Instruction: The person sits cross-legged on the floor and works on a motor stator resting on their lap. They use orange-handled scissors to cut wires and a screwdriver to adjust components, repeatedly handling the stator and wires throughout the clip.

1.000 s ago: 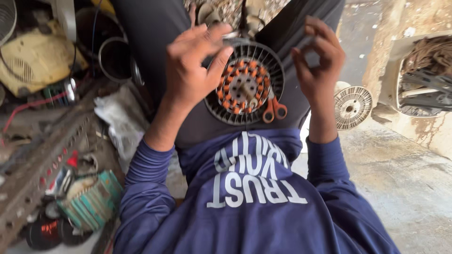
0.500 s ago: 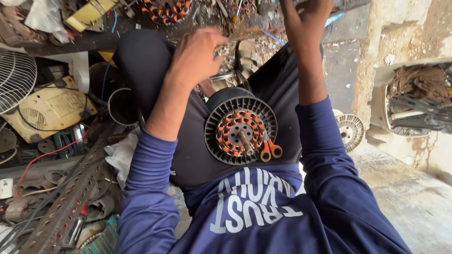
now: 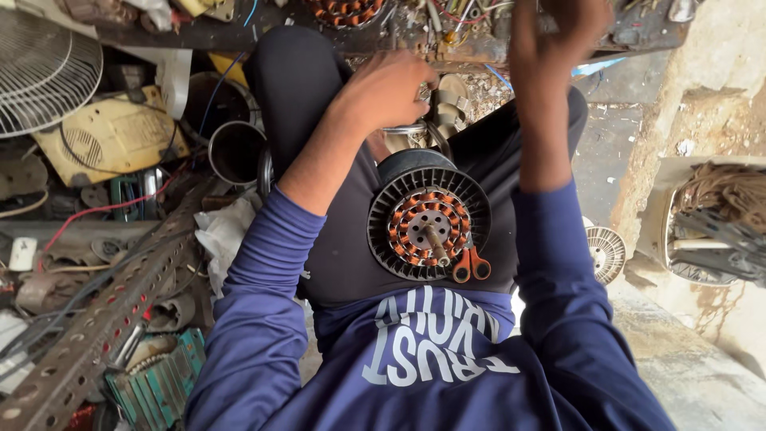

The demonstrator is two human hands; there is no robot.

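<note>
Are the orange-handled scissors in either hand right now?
No: the scissors lie on the lap against the motor stator, while the left hand and right hand reach toward the bench.

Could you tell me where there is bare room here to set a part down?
Bare concrete floor lies beside the right sleeve, below the small fan grille. The lap holds the motor stator and orange-handled scissors; the left side, around the perforated angle bar, is crowded.
</note>
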